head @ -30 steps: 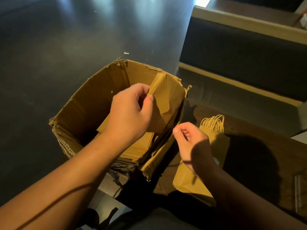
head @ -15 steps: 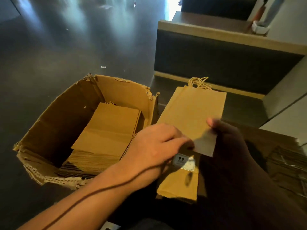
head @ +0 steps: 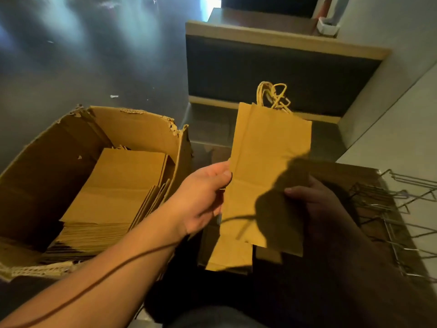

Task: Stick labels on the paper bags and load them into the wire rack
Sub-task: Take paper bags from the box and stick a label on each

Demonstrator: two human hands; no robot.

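Note:
A flat brown paper bag (head: 267,159) with twisted paper handles (head: 274,95) is held up at centre. My left hand (head: 203,197) pinches its left edge. In deep shadow, my right hand (head: 312,204) grips its lower right part, thumb on the front. Beneath it lies another flat bag (head: 227,256) on the dark surface. A torn cardboard box (head: 132,124) on the left holds a stack of several flat bags (head: 113,192). The wire rack (head: 390,209) lies at the right, beside my right hand. No label shows on the held bag's visible face.
A dark step with pale wooden edging (head: 283,41) rises behind the bag. A pale wall or panel (head: 402,138) runs along the right. The dark glossy floor (head: 71,55) spreads to the upper left, with a small scrap (head: 114,96) on it.
My left hand left the box and came across to the bag's left edge. The bag went from lying under my hands to being held up by both. The view swung right, revealing the wire rack.

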